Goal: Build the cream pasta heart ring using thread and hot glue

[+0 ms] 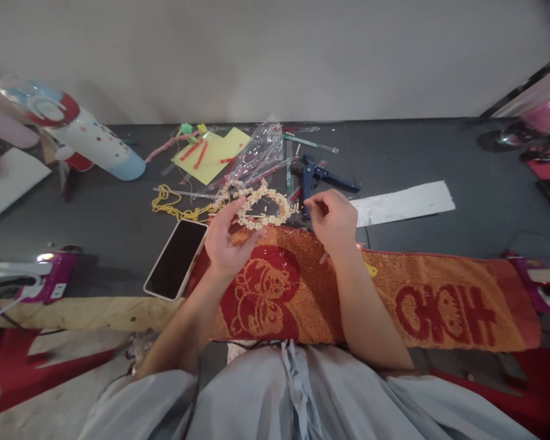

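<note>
My left hand (227,241) is closed on one side of a cream-coloured beaded ring (283,214), thumb at its lower edge and fingers behind its left side. The ring is tilted above the top edge of an orange and red towel (321,305). To its right, my right hand (334,220) makes a pinch, thumb against forefinger; anything between those fingertips is too small to see. Just past this hand lies a blue-handled plier-like tool (308,174). Small pale pieces (296,208) are scattered between the ring and the tool.
A dark phone (176,260) with a pale case lies left of the towel, below tangled yellow cord (167,205). Farther back are yellow paper (211,162), clear plastic bags (261,153) and a bottle (96,143). A white strip (403,203) lies at right, a purple power socket (50,278) at left.
</note>
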Demonstrator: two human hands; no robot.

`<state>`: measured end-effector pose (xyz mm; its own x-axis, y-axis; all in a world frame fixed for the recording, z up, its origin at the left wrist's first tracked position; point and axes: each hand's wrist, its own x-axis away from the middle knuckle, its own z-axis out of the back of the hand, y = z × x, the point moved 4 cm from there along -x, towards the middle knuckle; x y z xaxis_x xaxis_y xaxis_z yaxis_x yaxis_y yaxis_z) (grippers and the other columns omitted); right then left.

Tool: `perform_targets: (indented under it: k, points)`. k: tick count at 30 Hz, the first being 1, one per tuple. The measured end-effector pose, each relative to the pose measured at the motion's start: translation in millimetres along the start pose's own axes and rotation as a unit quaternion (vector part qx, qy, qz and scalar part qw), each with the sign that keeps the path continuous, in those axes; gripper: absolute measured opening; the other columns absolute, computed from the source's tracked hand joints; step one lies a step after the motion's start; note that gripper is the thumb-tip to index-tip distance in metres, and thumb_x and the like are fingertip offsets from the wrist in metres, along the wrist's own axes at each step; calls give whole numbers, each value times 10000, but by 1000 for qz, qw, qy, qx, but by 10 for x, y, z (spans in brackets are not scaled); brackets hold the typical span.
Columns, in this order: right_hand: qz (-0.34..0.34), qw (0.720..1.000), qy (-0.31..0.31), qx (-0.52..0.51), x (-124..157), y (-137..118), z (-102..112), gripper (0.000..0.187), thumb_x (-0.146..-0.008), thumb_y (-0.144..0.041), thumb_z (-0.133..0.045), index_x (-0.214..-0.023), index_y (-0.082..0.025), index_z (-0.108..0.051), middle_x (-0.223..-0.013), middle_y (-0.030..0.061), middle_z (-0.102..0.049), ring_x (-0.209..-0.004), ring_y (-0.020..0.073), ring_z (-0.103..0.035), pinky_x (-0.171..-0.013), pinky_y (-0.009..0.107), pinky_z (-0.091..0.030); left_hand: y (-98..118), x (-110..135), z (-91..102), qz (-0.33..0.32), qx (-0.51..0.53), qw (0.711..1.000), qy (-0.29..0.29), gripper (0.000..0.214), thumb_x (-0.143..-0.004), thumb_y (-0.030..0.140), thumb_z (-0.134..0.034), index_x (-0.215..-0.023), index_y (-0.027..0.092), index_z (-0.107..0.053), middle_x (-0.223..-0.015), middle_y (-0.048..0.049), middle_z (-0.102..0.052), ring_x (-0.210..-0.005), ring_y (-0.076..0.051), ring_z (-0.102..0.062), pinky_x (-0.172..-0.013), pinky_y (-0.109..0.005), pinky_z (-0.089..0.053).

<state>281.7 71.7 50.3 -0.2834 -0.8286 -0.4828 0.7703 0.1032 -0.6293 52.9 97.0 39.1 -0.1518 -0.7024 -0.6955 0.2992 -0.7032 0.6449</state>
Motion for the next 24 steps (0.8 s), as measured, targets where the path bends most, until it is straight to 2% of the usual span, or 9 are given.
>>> perform_targets:
  k: [5, 9, 12, 14, 17, 19, 20, 21, 24]
  points:
    - [-65, 994, 9, 90, -6, 187, -52, 184, -871, -306, -643, -716, -210, -615, -747, 45, -652, -696, 196, -571, -615, 315, -365, -15, -29, -10, 44, 88, 995, 16, 636, -760, 383, -799, -1320, 254, -527, -1305, -96, -623, -1189, -253, -643, -975, -416, -578]
    - [-76, 990, -10, 119, -1, 214, -84, 228, -840, -340, -703, -676, -204, -621, -717, 48, -652, -629, 175, -534, -575, 299, -302, 5, -60, -22, 81, 130, 988, 27, 599, -767, 370, -797, -1299, 257, -543, -1292, -88, -632, -1124, -218, -677, -952, -362, -590]
    - [-80, 985, -29, 153, -5, 195, -83, 392, -888, -445, -630, -587, -197, -594, -643, 49, -626, -549, 149, -474, -546, 292, -241, 9, -64, -22, 93, 161, 982, 33, 584, -764, 327, -805, -1290, 267, -558, -1285, -76, -640, -1112, -204, -684, -927, -329, -599]
    - [-106, 975, -59, 187, -5, 191, -83, 475, -936, -478, -537, -561, -190, -584, -606, 57, -608, -534, 150, -471, -543, 299, -228, 2, -63, -17, 91, 175, 980, 38, 586, -754, 310, -815, -1284, 268, -568, -1283, -70, -645, -1114, -202, -686, -925, -323, -600]
    - [-128, 968, -98, 192, 3, 168, -86, 364, -952, -385, -509, -696, -167, -649, -720, 84, -669, -621, 169, -554, -574, 299, -281, -17, -62, -14, 94, 187, 977, 42, 594, -738, 307, -828, -1276, 265, -580, -1274, -65, -654, -1102, -197, -691, -916, -311, -602]
    - [-114, 976, -95, 158, 5, 127, -85, 233, -936, -327, -531, -877, -159, -680, -864, 96, -711, -725, 178, -604, -620, 288, -330, -29, -62, -18, 101, 190, 976, 43, 592, -734, 308, -830, -1272, 264, -586, -1269, -64, -659, -1093, -195, -695, -905, -305, -605]
    - [-111, 978, -92, 148, 6, 111, -85, 230, -938, -333, -530, -924, -162, -683, -894, 99, -717, -749, 182, -614, -634, 287, -344, -32, -63, -19, 103, 192, 975, 43, 591, -732, 305, -832, -1270, 265, -589, -1267, -63, -661, -1091, -194, -696, -905, -305, -606]
    - [-115, 977, -97, 148, 10, 103, -91, 263, -947, -362, -517, -916, -165, -688, -876, 101, -718, -742, 187, -616, -634, 290, -347, -31, -64, -19, 103, 196, 974, 46, 590, -730, 298, -834, -1268, 267, -593, -1266, -61, -663, -1090, -193, -697, -906, -303, -605]
    - [-144, 961, -149, 180, 32, 107, -136, 434, -956, -459, -482, -687, -176, -672, -689, 102, -681, -638, 202, -589, -596, 307, -326, -14, -68, -18, 103, 211, 971, 46, 589, -723, 272, -839, -1263, 277, -601, -1268, -54, -665, -1088, -189, -701, -907, -295, -605]
